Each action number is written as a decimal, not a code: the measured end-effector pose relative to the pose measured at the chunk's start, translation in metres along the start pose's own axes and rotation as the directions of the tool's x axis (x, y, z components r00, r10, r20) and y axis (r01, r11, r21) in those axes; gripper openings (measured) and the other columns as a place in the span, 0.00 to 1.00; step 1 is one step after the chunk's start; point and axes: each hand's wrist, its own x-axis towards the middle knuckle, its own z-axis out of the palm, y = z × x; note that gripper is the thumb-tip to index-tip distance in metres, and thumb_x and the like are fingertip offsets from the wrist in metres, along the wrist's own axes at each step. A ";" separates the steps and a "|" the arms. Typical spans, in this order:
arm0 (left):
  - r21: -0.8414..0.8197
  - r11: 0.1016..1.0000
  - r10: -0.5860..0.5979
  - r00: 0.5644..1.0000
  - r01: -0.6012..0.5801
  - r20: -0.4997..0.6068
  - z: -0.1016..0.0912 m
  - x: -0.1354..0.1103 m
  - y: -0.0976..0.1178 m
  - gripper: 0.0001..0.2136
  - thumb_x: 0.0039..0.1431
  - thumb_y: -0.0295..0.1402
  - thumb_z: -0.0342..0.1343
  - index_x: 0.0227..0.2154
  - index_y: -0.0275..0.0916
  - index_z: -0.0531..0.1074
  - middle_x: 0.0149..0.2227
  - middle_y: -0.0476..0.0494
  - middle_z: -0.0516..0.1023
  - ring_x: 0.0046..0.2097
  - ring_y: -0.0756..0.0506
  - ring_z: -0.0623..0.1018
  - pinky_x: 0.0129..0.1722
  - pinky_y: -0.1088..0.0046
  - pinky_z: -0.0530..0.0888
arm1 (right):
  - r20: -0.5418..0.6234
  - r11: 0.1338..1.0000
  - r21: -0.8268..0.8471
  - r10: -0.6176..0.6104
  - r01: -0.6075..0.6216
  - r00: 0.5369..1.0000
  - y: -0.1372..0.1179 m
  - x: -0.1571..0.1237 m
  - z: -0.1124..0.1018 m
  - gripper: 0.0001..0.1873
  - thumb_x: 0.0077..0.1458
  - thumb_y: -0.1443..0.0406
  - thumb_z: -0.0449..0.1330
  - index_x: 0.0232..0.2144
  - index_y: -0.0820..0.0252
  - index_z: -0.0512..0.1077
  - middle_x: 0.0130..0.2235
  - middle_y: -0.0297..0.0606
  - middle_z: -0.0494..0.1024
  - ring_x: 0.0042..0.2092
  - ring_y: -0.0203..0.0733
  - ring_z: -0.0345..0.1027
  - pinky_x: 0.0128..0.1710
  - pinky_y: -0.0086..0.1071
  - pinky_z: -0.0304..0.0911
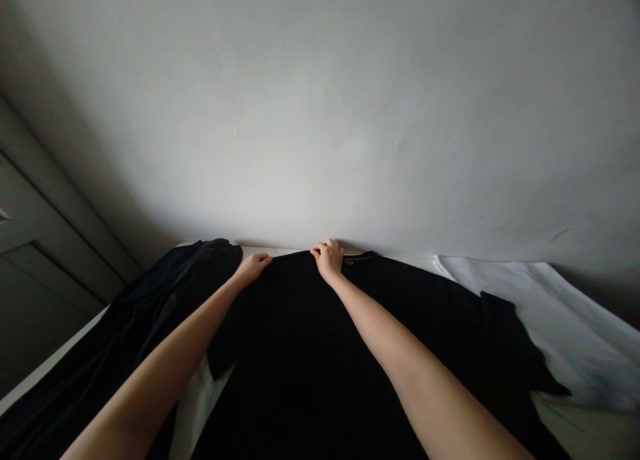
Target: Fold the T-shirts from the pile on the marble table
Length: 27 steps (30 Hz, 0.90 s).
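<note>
A black T-shirt lies spread out flat in front of me, its neckline toward the wall and a short sleeve out to the right. My left hand is closed on the shirt's shoulder edge at the left. Beside the collar, my right hand pinches the same shoulder seam between thumb and fingers. A small label shows inside the neck, just right of that hand. My forearms cover part of the shirt, and its lower end runs out of view.
Dark crumpled clothing lies to the left. On the right is a folded white garment, partly under the black sleeve. A pale wall rises directly behind the surface. A panelled door stands at the far left.
</note>
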 end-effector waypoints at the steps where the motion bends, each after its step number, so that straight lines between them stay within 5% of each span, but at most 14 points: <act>1: -0.086 0.996 -0.029 0.999 0.032 0.028 0.001 0.000 0.001 0.19 0.49 0.51 0.56 0.23 0.38 0.75 0.23 0.47 0.76 0.31 0.43 0.76 0.34 0.67 0.71 | -0.002 0.998 -0.048 -0.043 0.042 0.999 -0.002 0.001 -0.005 0.07 0.60 0.64 0.61 0.35 0.53 0.80 0.46 0.43 0.77 0.51 0.49 0.66 0.48 0.41 0.57; 5: -0.344 0.929 -0.085 0.983 0.138 0.165 -0.002 0.002 0.006 0.20 0.49 0.52 0.58 0.29 0.37 0.77 0.29 0.42 0.81 0.34 0.40 0.79 0.36 0.64 0.74 | 0.053 0.974 -0.159 -0.153 0.160 0.987 -0.007 0.009 -0.021 0.12 0.64 0.66 0.55 0.37 0.56 0.79 0.45 0.45 0.77 0.49 0.49 0.66 0.48 0.40 0.55; 9: 0.144 0.987 -0.072 0.997 0.072 -0.011 -0.007 0.005 0.009 0.17 0.54 0.48 0.56 0.24 0.39 0.76 0.27 0.42 0.79 0.35 0.40 0.79 0.34 0.68 0.72 | 0.185 0.975 -0.153 -0.132 0.161 0.974 -0.010 0.013 -0.017 0.14 0.65 0.69 0.50 0.40 0.56 0.77 0.44 0.42 0.79 0.46 0.45 0.70 0.43 0.36 0.58; 12: 0.517 0.855 -0.011 0.998 0.044 -0.068 -0.003 0.001 0.011 0.12 0.58 0.44 0.55 0.29 0.41 0.76 0.33 0.42 0.81 0.40 0.40 0.79 0.35 0.70 0.71 | 0.234 0.979 -0.157 -0.089 0.128 0.968 -0.009 0.009 -0.004 0.16 0.66 0.69 0.48 0.42 0.56 0.76 0.45 0.42 0.80 0.44 0.44 0.72 0.39 0.33 0.60; 15: 0.674 0.738 0.021 0.996 0.043 -0.086 0.008 -0.009 0.017 0.11 0.63 0.40 0.52 0.39 0.41 0.75 0.39 0.39 0.80 0.42 0.39 0.78 0.37 0.68 0.71 | 0.223 0.981 -0.160 -0.076 0.113 0.972 -0.009 0.005 0.003 0.17 0.67 0.68 0.46 0.45 0.56 0.75 0.46 0.43 0.79 0.44 0.45 0.73 0.40 0.33 0.62; 18: 0.767 0.638 0.220 0.970 -0.060 -0.107 0.020 -0.017 0.027 0.10 0.65 0.31 0.48 0.44 0.41 0.73 0.46 0.35 0.76 0.48 0.36 0.75 0.43 0.62 0.71 | 0.216 0.983 -0.153 -0.066 0.101 0.974 -0.012 0.001 -0.003 0.18 0.67 0.69 0.45 0.49 0.57 0.73 0.47 0.45 0.79 0.45 0.47 0.73 0.41 0.34 0.63; 21: 0.764 0.531 0.445 0.888 -0.367 0.117 0.027 -0.018 0.036 0.13 0.65 0.25 0.46 0.43 0.46 0.73 0.50 0.37 0.74 0.52 0.37 0.71 0.51 0.59 0.67 | 0.228 0.976 -0.163 -0.105 0.144 0.968 -0.018 -0.013 -0.011 0.20 0.67 0.70 0.44 0.49 0.61 0.74 0.49 0.49 0.78 0.50 0.50 0.71 0.48 0.38 0.63; 23: 0.697 0.484 0.486 0.825 -0.529 0.288 0.029 -0.014 0.038 0.14 0.64 0.24 0.46 0.41 0.47 0.74 0.49 0.39 0.74 0.51 0.39 0.72 0.52 0.61 0.67 | 0.248 0.965 -0.148 -0.178 0.219 0.952 -0.020 -0.029 -0.012 0.19 0.67 0.66 0.47 0.49 0.64 0.75 0.54 0.53 0.74 0.58 0.54 0.65 0.55 0.42 0.59; 27: 0.670 0.497 0.457 0.823 -0.552 0.339 0.027 -0.006 0.038 0.13 0.62 0.22 0.48 0.41 0.45 0.74 0.44 0.39 0.75 0.49 0.40 0.73 0.52 0.64 0.68 | 0.369 0.938 -0.032 -0.311 0.346 0.876 -0.015 -0.050 -0.001 0.33 0.66 0.52 0.49 0.65 0.68 0.60 0.68 0.54 0.55 0.69 0.55 0.46 0.67 0.46 0.44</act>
